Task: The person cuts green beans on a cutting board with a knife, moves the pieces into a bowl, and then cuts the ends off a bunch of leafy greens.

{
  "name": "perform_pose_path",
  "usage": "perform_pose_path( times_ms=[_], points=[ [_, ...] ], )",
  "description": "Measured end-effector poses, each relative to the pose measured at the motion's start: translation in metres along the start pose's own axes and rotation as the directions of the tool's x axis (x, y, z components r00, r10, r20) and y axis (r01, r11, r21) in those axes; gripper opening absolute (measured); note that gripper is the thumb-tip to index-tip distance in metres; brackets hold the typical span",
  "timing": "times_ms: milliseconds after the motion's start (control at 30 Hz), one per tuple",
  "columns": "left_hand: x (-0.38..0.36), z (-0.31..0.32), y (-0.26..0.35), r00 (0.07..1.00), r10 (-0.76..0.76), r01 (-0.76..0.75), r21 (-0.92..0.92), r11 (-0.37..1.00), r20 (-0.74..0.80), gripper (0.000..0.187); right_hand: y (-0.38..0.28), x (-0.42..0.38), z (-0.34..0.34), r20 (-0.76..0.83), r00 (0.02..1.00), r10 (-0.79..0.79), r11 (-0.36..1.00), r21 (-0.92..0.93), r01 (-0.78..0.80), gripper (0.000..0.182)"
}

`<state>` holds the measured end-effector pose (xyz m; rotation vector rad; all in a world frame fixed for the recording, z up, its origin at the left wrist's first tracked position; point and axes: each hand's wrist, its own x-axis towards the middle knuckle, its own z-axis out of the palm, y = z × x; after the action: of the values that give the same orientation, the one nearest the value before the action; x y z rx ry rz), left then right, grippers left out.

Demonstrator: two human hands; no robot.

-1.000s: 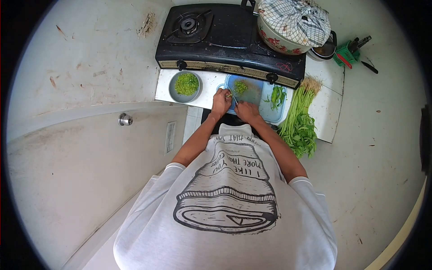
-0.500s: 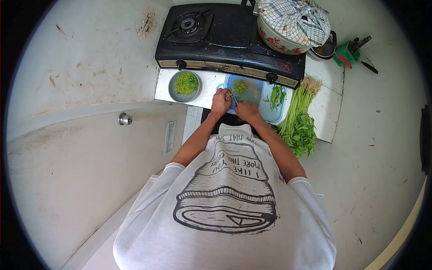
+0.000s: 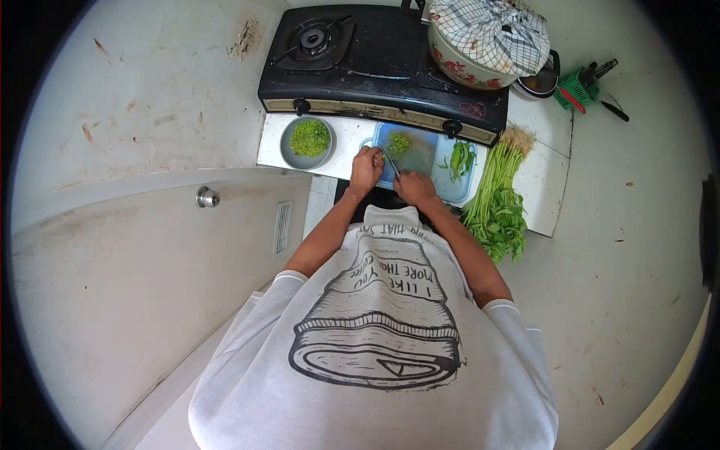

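My right hand point(image 3: 414, 187) is closed around the handle of a knife point(image 3: 390, 160), its blade pointing up and left over a blue cutting board point(image 3: 424, 169). Close beside the blade, my left hand point(image 3: 366, 170) has its fingers pinched together at the board's left edge; what they hold is too small to make out. A little heap of finely chopped green pieces point(image 3: 399, 142) lies on the board beyond the knife. Long green pods point(image 3: 459, 161) rest at the right, in the pale blue tray point(image 3: 468, 190). More chopped green pieces point(image 3: 310, 139) fill part of a grey bowl point(image 3: 285, 154) at left.
A black gas stove point(image 3: 382, 45) stands directly behind the board, bearing a cloth-covered floral pot point(image 3: 469, 73). To the right lies a bundle of leafy greens with roots point(image 3: 498, 195). A green basket of utensils point(image 3: 577, 86) and a black-handled knife point(image 3: 616, 112) are farther right.
The knife in my right hand has tilted, and its blade now shows more clearly, farther up and left. My right hand has shifted slightly; my left stays almost in place.
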<state>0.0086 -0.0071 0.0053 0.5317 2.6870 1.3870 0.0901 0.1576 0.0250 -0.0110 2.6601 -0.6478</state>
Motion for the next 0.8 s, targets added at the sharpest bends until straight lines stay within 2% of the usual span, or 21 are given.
perform_pose_path(
  times_ms=[467, 567, 667, 800],
  points=[
    [0.000, 0.001, -0.002, 1.000, -0.021, 0.021, -0.002, 1.000, -0.011, 0.010, -0.004, 0.015, 0.015, -0.103, 0.994, -0.024, 1.000, 0.007, 0.025, 0.041],
    [-0.001, -0.003, 0.005, 0.998, -0.057, 0.057, -0.014, 0.998, -0.014, 0.010, -0.005, 0.007, 0.006, 0.029, 1.000, 0.003, 0.998, -0.055, -0.001, 0.042],
    [0.001, -0.004, 0.005, 0.997, -0.070, 0.069, 0.010, 0.998, 0.018, 0.011, -0.005, 0.003, 0.009, 0.071, 0.997, 0.033, 0.998, -0.056, -0.029, 0.042],
    [0.000, -0.002, 0.002, 0.999, -0.042, 0.042, 0.021, 0.999, 0.022, 0.013, -0.007, 0.008, 0.014, 0.030, 0.999, 0.018, 0.997, -0.075, -0.015, 0.040]
  ],
)
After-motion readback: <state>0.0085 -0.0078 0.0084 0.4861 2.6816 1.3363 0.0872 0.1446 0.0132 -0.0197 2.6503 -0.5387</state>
